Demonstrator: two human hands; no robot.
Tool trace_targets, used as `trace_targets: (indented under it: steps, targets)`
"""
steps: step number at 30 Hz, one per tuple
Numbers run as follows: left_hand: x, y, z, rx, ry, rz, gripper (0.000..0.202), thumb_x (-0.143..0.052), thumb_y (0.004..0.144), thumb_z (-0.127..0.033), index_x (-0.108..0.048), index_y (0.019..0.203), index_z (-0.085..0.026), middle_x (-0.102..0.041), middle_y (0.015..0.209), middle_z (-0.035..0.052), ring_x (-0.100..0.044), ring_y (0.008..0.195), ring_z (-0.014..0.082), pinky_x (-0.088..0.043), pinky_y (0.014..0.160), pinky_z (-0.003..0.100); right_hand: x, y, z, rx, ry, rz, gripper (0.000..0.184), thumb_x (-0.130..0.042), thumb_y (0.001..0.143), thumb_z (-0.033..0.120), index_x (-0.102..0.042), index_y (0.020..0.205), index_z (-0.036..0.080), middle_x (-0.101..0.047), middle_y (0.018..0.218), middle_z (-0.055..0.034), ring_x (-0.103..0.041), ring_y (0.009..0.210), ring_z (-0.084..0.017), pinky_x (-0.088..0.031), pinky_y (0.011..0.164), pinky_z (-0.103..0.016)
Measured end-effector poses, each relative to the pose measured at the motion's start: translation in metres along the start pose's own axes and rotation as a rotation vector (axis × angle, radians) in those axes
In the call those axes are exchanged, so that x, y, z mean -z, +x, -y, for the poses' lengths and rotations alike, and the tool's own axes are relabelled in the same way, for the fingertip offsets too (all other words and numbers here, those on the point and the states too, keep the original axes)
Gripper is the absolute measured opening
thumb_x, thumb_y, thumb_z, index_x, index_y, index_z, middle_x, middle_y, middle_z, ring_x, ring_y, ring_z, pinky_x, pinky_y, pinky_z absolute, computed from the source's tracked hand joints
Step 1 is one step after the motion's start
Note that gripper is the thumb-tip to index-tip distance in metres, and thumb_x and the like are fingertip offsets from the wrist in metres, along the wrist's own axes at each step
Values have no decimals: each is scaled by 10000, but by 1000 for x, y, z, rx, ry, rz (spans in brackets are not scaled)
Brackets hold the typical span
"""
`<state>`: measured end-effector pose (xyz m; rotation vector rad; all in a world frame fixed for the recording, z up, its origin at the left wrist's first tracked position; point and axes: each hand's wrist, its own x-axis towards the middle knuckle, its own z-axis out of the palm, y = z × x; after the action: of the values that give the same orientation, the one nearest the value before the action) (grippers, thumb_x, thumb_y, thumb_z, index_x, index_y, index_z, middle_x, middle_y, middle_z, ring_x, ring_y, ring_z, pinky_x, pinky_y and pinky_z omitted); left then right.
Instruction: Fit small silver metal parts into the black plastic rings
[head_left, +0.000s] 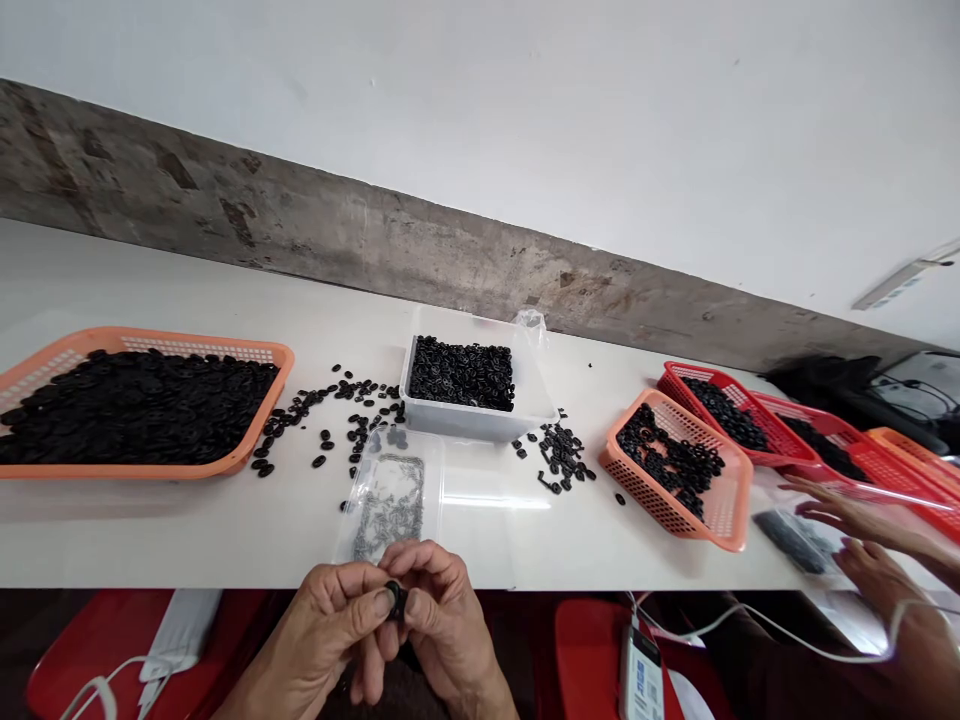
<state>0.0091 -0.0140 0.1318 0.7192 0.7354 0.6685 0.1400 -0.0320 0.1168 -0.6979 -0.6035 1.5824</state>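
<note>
My left hand (330, 625) and my right hand (444, 622) meet at the table's front edge. Both are closed in a pinch on a small black oval piece (395, 600), which looks like a shiny plastic ring; its finer detail is hidden by the fingertips. Just beyond my fingers lies a shallow clear plastic tray (433, 480) holding many tiny silvery parts (390, 510). Behind it stands a translucent white bin (469, 423) filled with small black pieces (461, 375). Loose black oval pieces (319, 461) are scattered to its left, and more black pieces (566, 455) to its right.
A large orange basket (287, 362) of black ovals stands left. A smaller orange basket (739, 500) and red baskets (675, 375) are on the right. Another person's hands (862, 540) work over a clear bag (795, 540) there. A white cable (795, 655) hangs near a phone-like device (643, 675).
</note>
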Motion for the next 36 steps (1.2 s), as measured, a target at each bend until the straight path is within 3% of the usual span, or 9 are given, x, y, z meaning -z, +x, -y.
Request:
trace_targets:
  steps: [8, 11, 14, 23, 36]
  targets:
    - [0, -1, 0, 29, 38, 41, 369, -704, 732, -446, -650, 589, -111, -620, 503, 33, -539, 331, 77, -279, 336, 153, 0, -6, -1, 15, 22, 54, 255, -844, 622, 343, -720, 801, 210, -602, 856, -16, -530, 513, -76, -400, 435, -184]
    - [0, -1, 1, 44, 40, 33, 355, -701, 737, -439, -643, 603, -115, -630, 509, 36, -539, 334, 78, -300, 343, 156, 0, -8, -1, 74, -44, -3, 272, -856, 595, 371, -734, 773, 205, -606, 822, -33, -556, 699, -141, -457, 605, -236]
    - [0, -3, 3, 45, 33, 28, 344, -697, 743, -433, -643, 617, -118, -641, 522, 41, -544, 339, 84, -308, 344, 159, 2, -9, -2, 79, -72, -39, 291, -859, 576, 398, -739, 757, 204, -601, 820, -40, -544, 755, -167, -447, 718, -287]
    - [1, 0, 2, 44, 44, 28, 341, -692, 748, -425, -663, 608, -115, -640, 517, 45, -531, 337, 80, -316, 345, 161, 6, -6, -6, 77, -92, -30, 317, -862, 549, 435, -734, 731, 210, -591, 801, -37, -519, 741, -172, -413, 723, -294]
    - [1, -2, 6, 12, 169, 1, 400, -643, 772, -480, -682, 607, -118, -611, 452, 47, -490, 349, 89, -361, 380, 191, 9, -2, -5, 32, -8, 8, 315, -875, 561, 364, -734, 795, 207, -621, 833, -35, -531, 719, -148, -401, 667, -260]
